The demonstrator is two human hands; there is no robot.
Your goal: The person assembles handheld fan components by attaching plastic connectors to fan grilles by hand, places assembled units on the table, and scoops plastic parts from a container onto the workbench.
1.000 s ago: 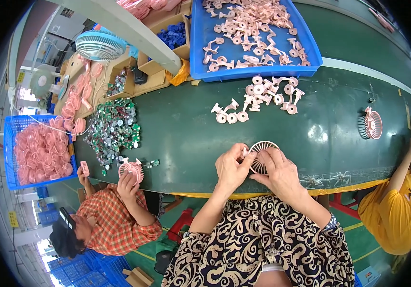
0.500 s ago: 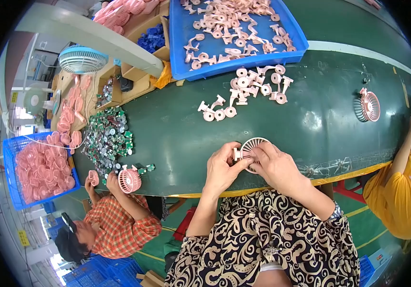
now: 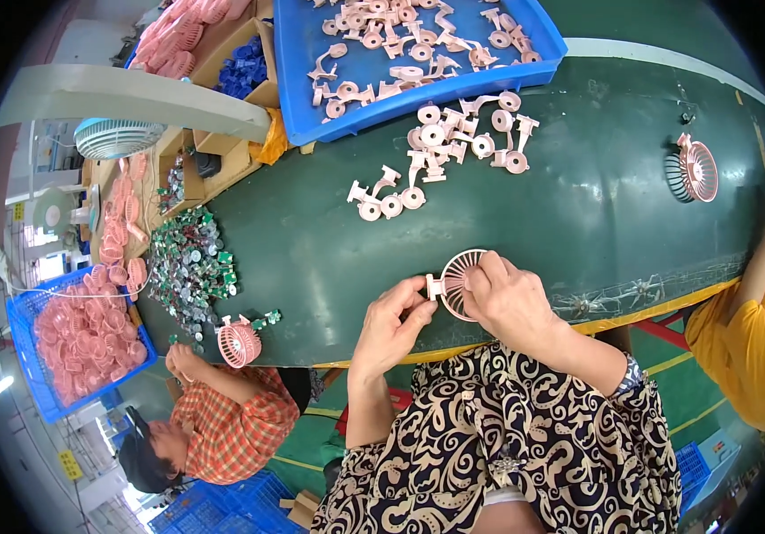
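Note:
Between my hands, over the near edge of the green table, is a round pink fan cage (image 3: 455, 278) with radial slats and a small neck at its left. My left hand (image 3: 393, 322) pinches that neck between thumb and fingers. My right hand (image 3: 509, 301) is closed at the cage's right side, its fingers reaching over the slats; whether a small part is under them is hidden. Beyond my hands lies a loose group of pink bracket pieces (image 3: 433, 135) with round ends.
A blue tray (image 3: 418, 103) of similar brackets stands at the back. At left are a heap of green circuit boards (image 3: 188, 267) and a blue crate (image 3: 33, 334) of pink cages. Single cages lie left (image 3: 239, 343) and right (image 3: 697, 169). Co-workers sit on both sides.
My left hand has drawn back slightly from the cage's middle to its neck. The right hand has turned over the slats. The left co-worker's cage now rests on the table.

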